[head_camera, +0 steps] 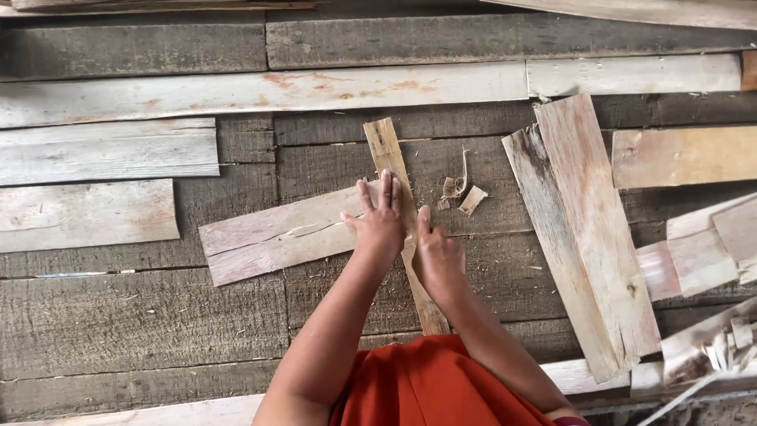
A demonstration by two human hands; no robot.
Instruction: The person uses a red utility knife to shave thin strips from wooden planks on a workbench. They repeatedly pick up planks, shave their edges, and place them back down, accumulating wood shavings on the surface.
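Observation:
My left hand (380, 222) lies flat, fingers spread, where a narrow wooden strip (385, 151) crosses a wider pale board (272, 239). It presses on both. My right hand (438, 256) rests next to it on the strip's right edge, fingers together and pointing up. The strip runs from the middle of the view down toward my orange garment (430, 383). The board lies tilted to the left of the strip, with a crack along its length.
Weathered planks form the floor (142, 315). Two long boards (587, 229) lean side by side at the right. Small wood chips (464, 193) lie just right of the strip. More offcuts are stacked at the right edge (702, 252) and at the left (87, 214).

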